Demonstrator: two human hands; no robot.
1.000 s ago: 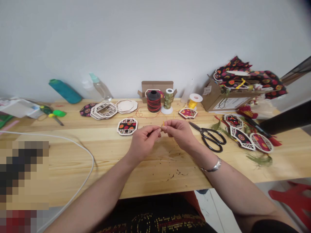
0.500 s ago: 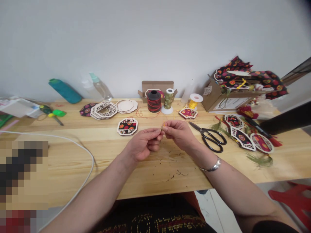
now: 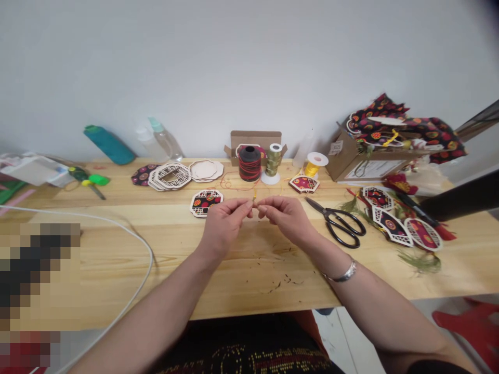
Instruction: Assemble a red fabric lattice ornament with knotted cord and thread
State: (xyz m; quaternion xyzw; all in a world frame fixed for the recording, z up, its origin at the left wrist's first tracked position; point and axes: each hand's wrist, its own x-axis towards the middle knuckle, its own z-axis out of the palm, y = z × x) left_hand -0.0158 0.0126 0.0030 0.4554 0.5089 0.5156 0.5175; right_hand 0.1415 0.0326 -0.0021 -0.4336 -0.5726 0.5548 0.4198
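Note:
Both hands meet over the middle of the wooden table, each in a pinch. Between the fingertips of my left hand (image 3: 226, 221) and my right hand (image 3: 284, 215) is a thin yellow cord (image 3: 254, 195), its short end sticking up. Most of the cord is hidden by the fingers. An octagonal ornament with dark patterned fabric (image 3: 205, 201) lies just behind my left hand, partly covered by it. Black-handled scissors (image 3: 341, 223) rest to the right of my right hand. Behind the hands stand a spool of dark red cord (image 3: 250, 163), a green spool (image 3: 274, 160) and a yellow spool (image 3: 312, 165).
Stacked wooden frames (image 3: 170, 177), a teal thread cone (image 3: 109, 145) and a spray bottle (image 3: 166, 137) stand at the back left. A cardboard box (image 3: 366, 161) with fabric and several ornaments (image 3: 392, 226) occupy the right. A white cable (image 3: 128, 228) curves across the left.
My hands have shifted slightly, with the fingertips now a little apart and the left hand turned more palm-down. The view has moved slightly, so objects sit a little further right.

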